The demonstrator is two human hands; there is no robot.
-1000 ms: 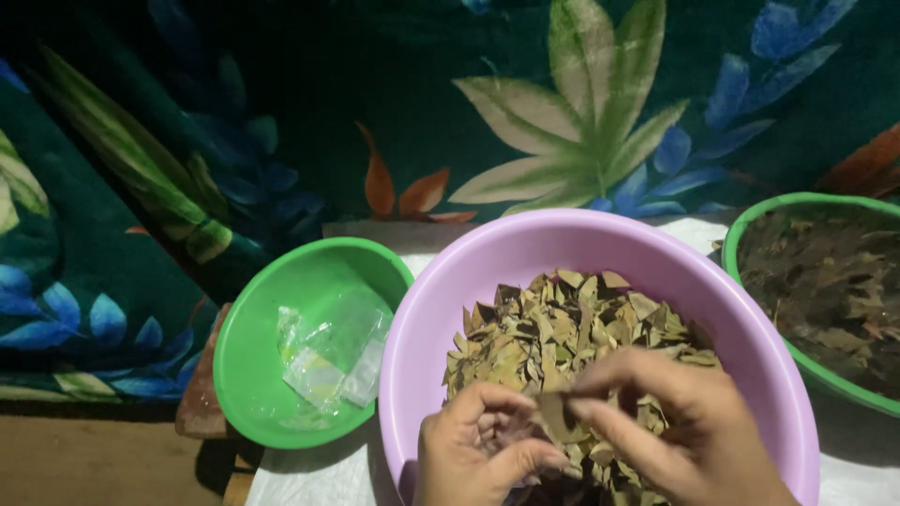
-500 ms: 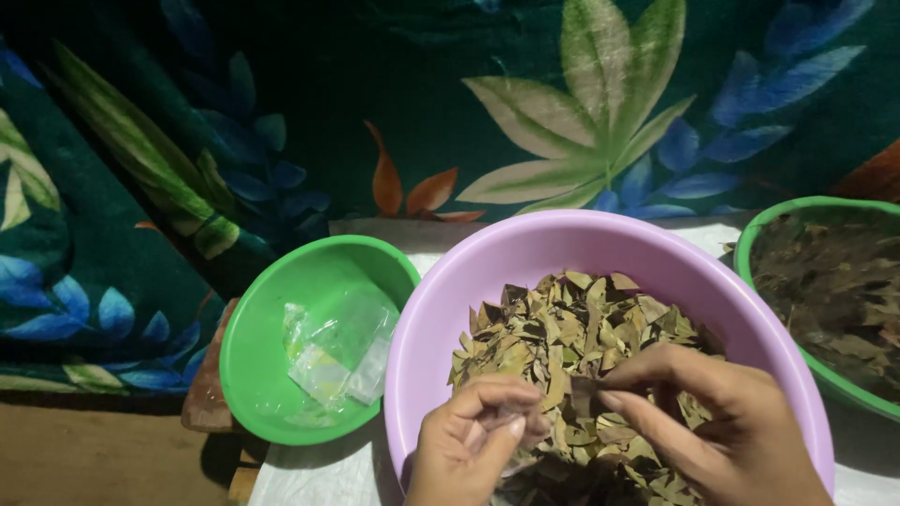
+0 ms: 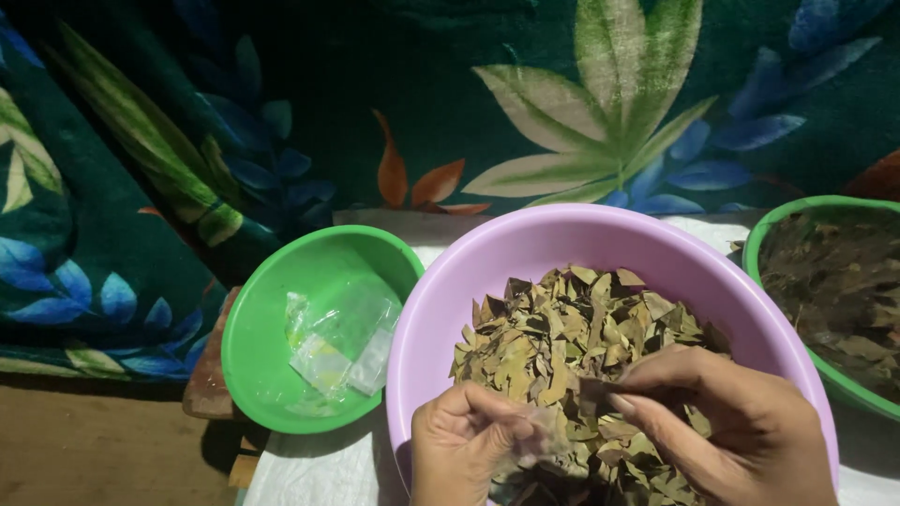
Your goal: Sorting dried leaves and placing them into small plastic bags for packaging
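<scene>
While both hands work over the lilac plastic basin (image 3: pixel 525 262), the right hand (image 3: pixel 722 431) pinches a single dried leaf (image 3: pixel 592 392) between thumb and forefinger, fingers narrowed on its edge. Just left of those fingers, the left hand (image 3: pixel 464 445) holds a small clear plastic pouch (image 3: pixel 536 442), fingers curled round it. Beneath both sets of fingers lies the heap of dried leaves (image 3: pixel 572 328), olive and brown. Such leaves look very light, stiff and brittle, likely to crack if squeezed; a gentle pinch at the stem end or flat blade suits them. Well left of the fingers sits a green bowl (image 3: pixel 267 300) holding more clear pouches (image 3: pixel 342 342); right of them, another green basin (image 3: pixel 797 211) with darker leaf litter (image 3: pixel 834 281).
</scene>
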